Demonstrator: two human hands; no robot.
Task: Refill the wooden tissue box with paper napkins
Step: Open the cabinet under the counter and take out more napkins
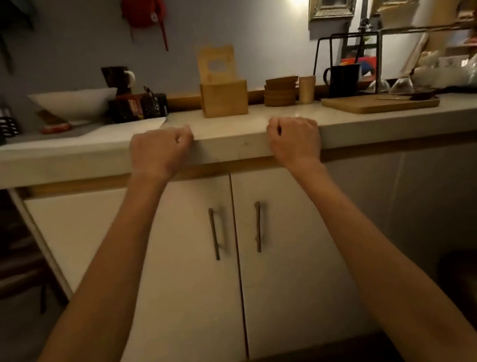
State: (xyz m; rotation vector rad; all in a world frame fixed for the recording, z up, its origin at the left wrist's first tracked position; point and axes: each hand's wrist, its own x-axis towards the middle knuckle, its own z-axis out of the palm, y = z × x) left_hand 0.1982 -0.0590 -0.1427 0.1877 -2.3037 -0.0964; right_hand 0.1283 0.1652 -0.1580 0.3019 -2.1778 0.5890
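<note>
1. Left hand [161, 151], right hand [293, 138]: fingers curled, empty, resting on pale surface [78, 161] edge, likely bracing.
2. Square light-wood tissue box [224, 99] stands further back between them, lid [216, 63] upright, presumably opened for refilling.

dim, warm wall glare, blurred warped edges.

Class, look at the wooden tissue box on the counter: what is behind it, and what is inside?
Behind the wooden tissue box its lid, with an oval slot, stands upright before the wall. The box's front side hides the inside; its contents cannot be seen.
</note>
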